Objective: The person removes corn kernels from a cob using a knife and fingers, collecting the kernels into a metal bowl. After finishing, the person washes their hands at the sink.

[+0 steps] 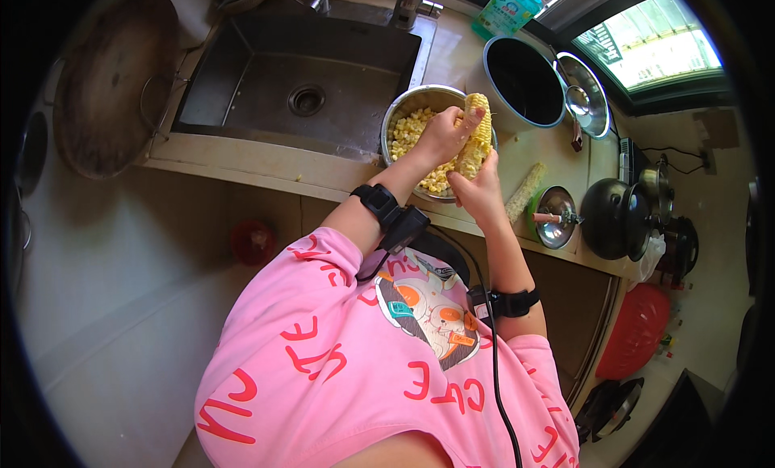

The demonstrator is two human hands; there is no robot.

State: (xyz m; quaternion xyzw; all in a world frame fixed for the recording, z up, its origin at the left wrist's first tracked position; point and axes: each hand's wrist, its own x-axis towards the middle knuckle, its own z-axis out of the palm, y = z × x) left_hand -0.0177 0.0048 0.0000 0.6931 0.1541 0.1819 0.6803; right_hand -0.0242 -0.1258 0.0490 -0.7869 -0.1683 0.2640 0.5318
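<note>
A partly stripped corn cob [481,129] is held tilted over a round metal bowl [390,114] of loose yellow corn kernels [412,126]. My left hand [447,134] presses its thumb against the kernels on the cob's upper part. Around the cob's lower end, which looks mostly bare, my right hand [481,186] is closed. Part of the bowl is hidden behind my hands and the cob. A bare corn cob [525,192] lies on the counter to the right of my right hand.
The steel sink [357,87] lies left of the bowl. Beyond the bowl stand a large dark-lined pot [524,84] and a green bottle [507,11]. A small metal bowl [556,229], a black pot [608,218] and a metal lid [596,99] are at the right. A cable [497,371] hangs along my front.
</note>
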